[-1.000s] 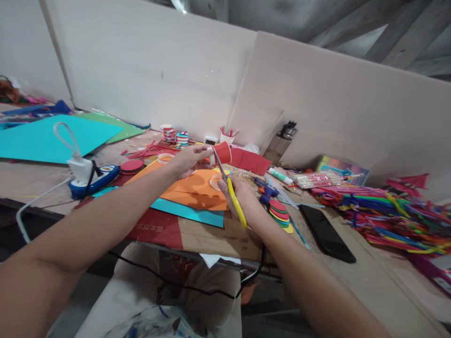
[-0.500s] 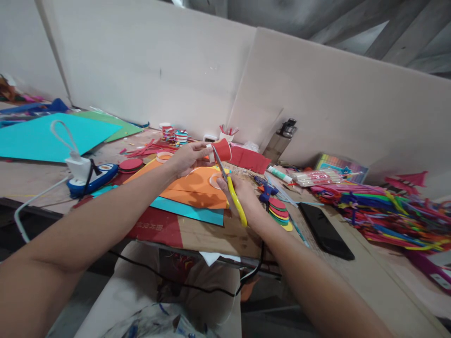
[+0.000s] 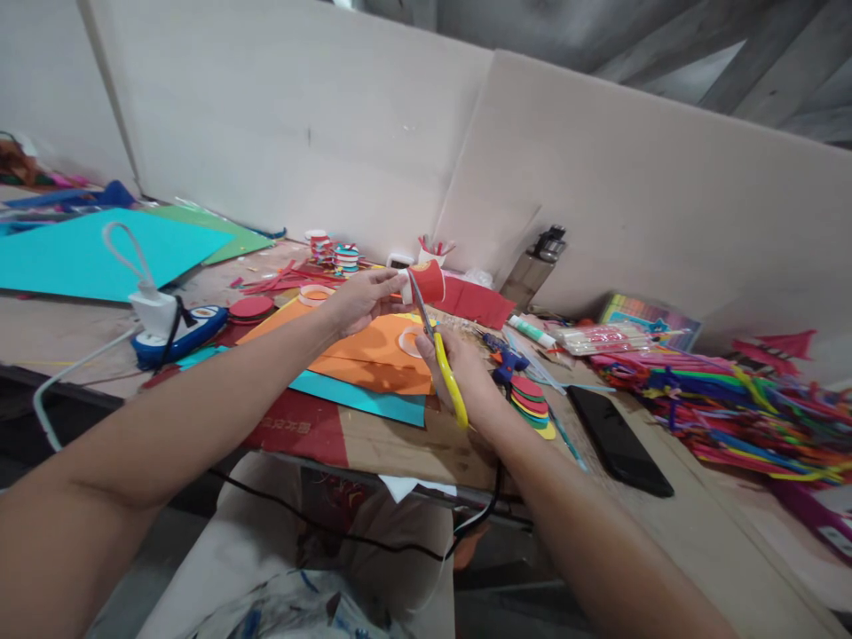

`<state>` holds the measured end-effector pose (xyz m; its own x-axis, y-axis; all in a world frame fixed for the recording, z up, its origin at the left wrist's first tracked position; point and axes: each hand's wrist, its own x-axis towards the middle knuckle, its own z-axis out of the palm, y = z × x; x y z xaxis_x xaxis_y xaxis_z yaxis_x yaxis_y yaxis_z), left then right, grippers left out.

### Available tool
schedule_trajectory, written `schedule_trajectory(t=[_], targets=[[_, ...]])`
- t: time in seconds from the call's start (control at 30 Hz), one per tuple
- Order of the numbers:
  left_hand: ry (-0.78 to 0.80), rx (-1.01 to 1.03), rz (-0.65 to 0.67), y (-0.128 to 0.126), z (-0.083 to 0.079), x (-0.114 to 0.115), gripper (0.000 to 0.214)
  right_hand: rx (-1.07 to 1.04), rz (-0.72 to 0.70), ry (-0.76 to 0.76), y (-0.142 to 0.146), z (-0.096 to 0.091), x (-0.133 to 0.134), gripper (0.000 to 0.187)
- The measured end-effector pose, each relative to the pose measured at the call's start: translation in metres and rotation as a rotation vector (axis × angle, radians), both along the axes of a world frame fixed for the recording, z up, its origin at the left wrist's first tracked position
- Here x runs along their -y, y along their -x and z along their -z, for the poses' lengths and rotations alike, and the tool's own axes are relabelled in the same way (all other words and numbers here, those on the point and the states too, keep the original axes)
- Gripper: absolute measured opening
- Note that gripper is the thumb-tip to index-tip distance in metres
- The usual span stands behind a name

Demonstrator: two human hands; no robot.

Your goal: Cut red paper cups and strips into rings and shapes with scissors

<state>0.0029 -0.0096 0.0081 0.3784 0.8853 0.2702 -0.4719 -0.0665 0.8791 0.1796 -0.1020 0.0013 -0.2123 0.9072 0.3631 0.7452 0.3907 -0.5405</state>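
Between the thumb and fingers of my left hand [image 3: 367, 297] is a small red and white paper cup [image 3: 429, 280], tipped on its side above the table. My right hand [image 3: 459, 362] is closed around yellow-handled scissors [image 3: 449, 377]. Their metal blades point up and away, lying against the white part of the cup; whether they are cutting into it I cannot tell. Below the hands lie orange sheets [image 3: 366, 355] and a turquoise strip [image 3: 369, 397]. A pale ring [image 3: 409, 342] rests on the orange paper near my right hand.
A blue boat-shaped power strip [image 3: 179, 337] with a white plug stands left. To the right are stacked coloured discs [image 3: 531, 404], a black phone [image 3: 619, 439] and a heap of pipe cleaners [image 3: 725, 408]. A bottle [image 3: 532, 266] leans against the white board behind.
The cup has turned slightly in my left hand, and a yellowish mark now shows on its red side. The scissors stay against it. The whole view has shifted slightly.
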Motion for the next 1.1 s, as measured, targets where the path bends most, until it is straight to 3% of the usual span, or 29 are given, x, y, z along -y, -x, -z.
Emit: schedule_trajectory(t=[0.6,0.87,1.1], targets=[[-0.057,0.020,-0.015,-0.0012,0.0026,-0.0008,0.030,0.033,0.083,-0.002,0.0011,0.0024,-0.0016,0.045],[-0.099,0.021,-0.088,-0.0065,0.0019,0.0032,0.034,0.008,0.059,0.034,0.0004,0.0024,0.0009,0.041],[-0.018,-0.006,-0.015,-0.0035,-0.0007,0.0001,0.033,0.005,-0.010,-0.006,-0.0036,0.0003,-0.0022,0.039]])
